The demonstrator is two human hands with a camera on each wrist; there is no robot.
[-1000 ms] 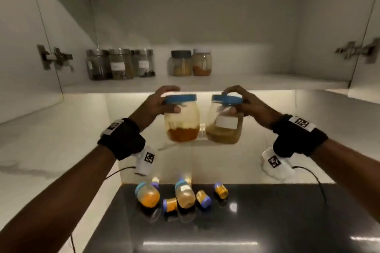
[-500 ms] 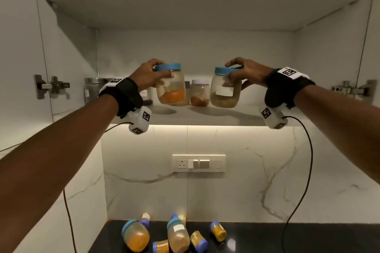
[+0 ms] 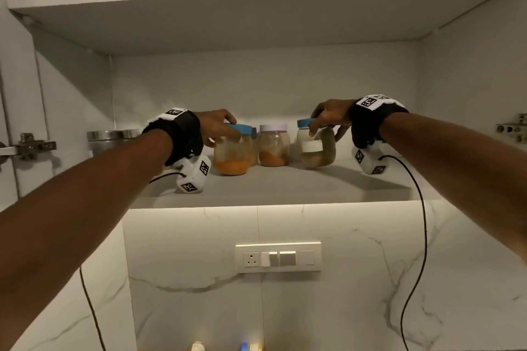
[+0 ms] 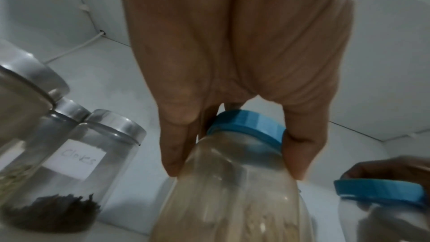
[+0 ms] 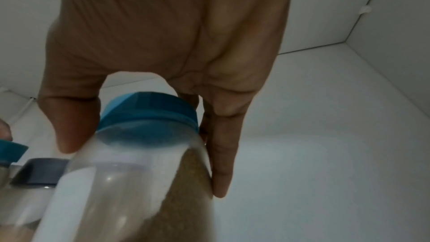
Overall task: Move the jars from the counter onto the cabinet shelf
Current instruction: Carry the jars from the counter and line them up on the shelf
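- Gripping the lid of the orange-powder jar, the left hand has it low over the cabinet shelf.
- Right hand grasps the tilted brown-powder jar likewise.
- Behind, between them, stands a pale-lidded jar.

A home kitchen is shown. A white wall cabinet with door hinges is seen above a wall of white marble with grey lines, and a strip of warm light is set under the cabinet, with a plug socket and switches fixed on the wall below. Food jars are kept on the shelf: jars with shiny metal lids, one marked "Cloves" on a paper label, and see-through jars with orange powder and brown powder inside.
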